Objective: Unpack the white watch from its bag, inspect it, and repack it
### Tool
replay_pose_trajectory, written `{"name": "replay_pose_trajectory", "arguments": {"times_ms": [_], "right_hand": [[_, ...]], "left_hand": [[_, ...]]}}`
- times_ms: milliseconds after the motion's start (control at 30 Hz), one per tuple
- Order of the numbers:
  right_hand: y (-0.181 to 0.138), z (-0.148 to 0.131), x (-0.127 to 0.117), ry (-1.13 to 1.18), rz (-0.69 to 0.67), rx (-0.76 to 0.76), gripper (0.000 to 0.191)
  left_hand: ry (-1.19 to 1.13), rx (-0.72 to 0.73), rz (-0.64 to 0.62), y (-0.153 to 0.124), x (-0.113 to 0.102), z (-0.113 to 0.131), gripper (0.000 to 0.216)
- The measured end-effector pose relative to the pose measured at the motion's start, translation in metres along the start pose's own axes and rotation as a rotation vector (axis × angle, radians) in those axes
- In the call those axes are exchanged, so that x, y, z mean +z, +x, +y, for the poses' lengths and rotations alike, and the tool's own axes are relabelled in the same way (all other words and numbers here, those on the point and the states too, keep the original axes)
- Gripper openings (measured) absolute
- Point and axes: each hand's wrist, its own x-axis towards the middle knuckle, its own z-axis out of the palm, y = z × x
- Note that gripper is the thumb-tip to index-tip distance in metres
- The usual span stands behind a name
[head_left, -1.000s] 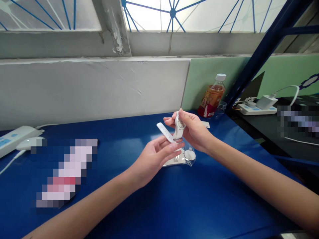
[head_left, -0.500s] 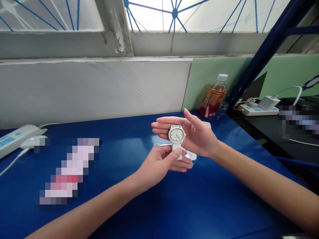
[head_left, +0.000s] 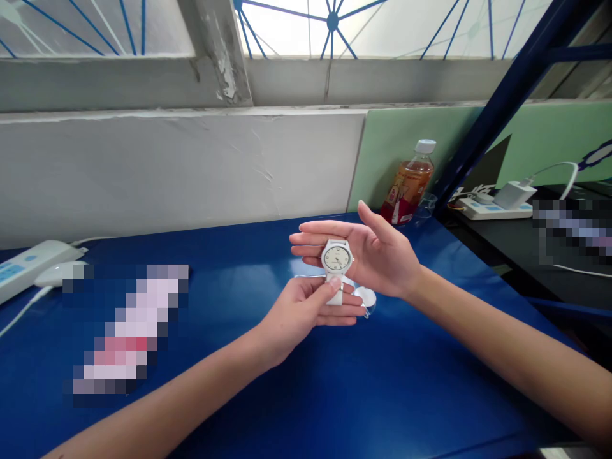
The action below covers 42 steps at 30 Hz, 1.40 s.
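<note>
A white wristwatch [head_left: 337,258] with a round pale dial is held upright, face toward me, above the blue table [head_left: 229,382]. My left hand [head_left: 306,312] pinches its lower strap between thumb and fingers. My right hand [head_left: 373,255] is behind the watch, palm toward me and fingers stretched out to the left, backing the dial. Under my hands lies a clear plastic package [head_left: 366,298] with a white round part, mostly hidden.
A tea bottle [head_left: 406,185] with a white cap stands at the back by a green divider [head_left: 387,153]. A white power strip [head_left: 23,268] and a cable lie at the far left. Another power strip with a charger [head_left: 507,197] sits on the black desk to the right.
A second ago the watch was sideways, strap sticking out, pinched in my right fingers. It has turned face toward me; my right hand opened behind it and my left hand took the lower strap.
</note>
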Motion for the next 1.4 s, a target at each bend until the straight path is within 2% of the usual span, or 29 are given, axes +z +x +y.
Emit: {"name": "replay_pose_trajectory", "arguments": {"times_ms": [233, 433, 633, 733, 800, 900, 933, 1000, 1033, 1100, 1133, 1200, 1300, 1400], "right_hand": [[-0.003, -0.006, 0.001, -0.100, -0.001, 0.028, 0.068], [-0.003, -0.005, 0.002, -0.093, -0.051, 0.008, 0.063], [-0.002, -0.001, 0.002, -0.129, -0.016, -0.004, 0.060], [0.001, 0.000, 0.000, -0.213, 0.049, -0.036, 0.051], [0.001, -0.002, -0.001, -0.389, 0.116, -0.104, 0.042], [-0.009, -0.011, -0.002, -0.815, 0.256, -0.270, 0.033], [-0.015, -0.014, -0.002, -0.928, 0.313, -0.337, 0.032], [-0.029, -0.015, -0.003, -1.076, 0.410, -0.375, 0.031], [-0.036, -0.013, -0.004, -1.087, 0.445, -0.345, 0.032], [-0.050, -0.005, -0.008, -0.995, 0.422, -0.266, 0.038], [-0.056, 0.000, -0.010, -0.934, 0.391, -0.238, 0.041], [-0.063, 0.011, -0.014, -0.900, 0.415, -0.240, 0.039], [-0.067, 0.022, -0.016, -0.966, 0.417, -0.216, 0.029], [-0.067, 0.024, -0.015, -0.916, 0.431, -0.188, 0.025]], "left_hand": [[0.019, -0.034, 0.053, -0.001, 0.002, 0.003, 0.040], [0.039, -0.057, 0.066, -0.002, 0.003, 0.004, 0.039], [0.041, -0.053, 0.065, -0.001, 0.001, 0.002, 0.037], [0.044, 0.010, 0.082, 0.000, 0.000, 0.002, 0.038], [0.083, 0.111, 0.109, 0.000, -0.002, 0.004, 0.038], [0.257, 0.292, 0.165, 0.000, -0.007, 0.011, 0.034], [0.321, 0.343, 0.200, 0.000, -0.010, 0.012, 0.033], [0.476, 0.415, 0.260, -0.001, -0.016, 0.014, 0.032], [0.588, 0.447, 0.291, -0.001, -0.018, 0.013, 0.031], [0.858, 0.526, 0.319, -0.002, -0.022, 0.010, 0.026], [0.980, 0.574, 0.306, -0.002, -0.023, 0.008, 0.024], [1.184, 0.644, 0.254, -0.002, -0.022, 0.002, 0.026], [1.368, 0.676, 0.199, -0.002, -0.021, -0.004, 0.030], [1.435, 0.719, 0.192, -0.003, -0.021, -0.007, 0.032]]}}
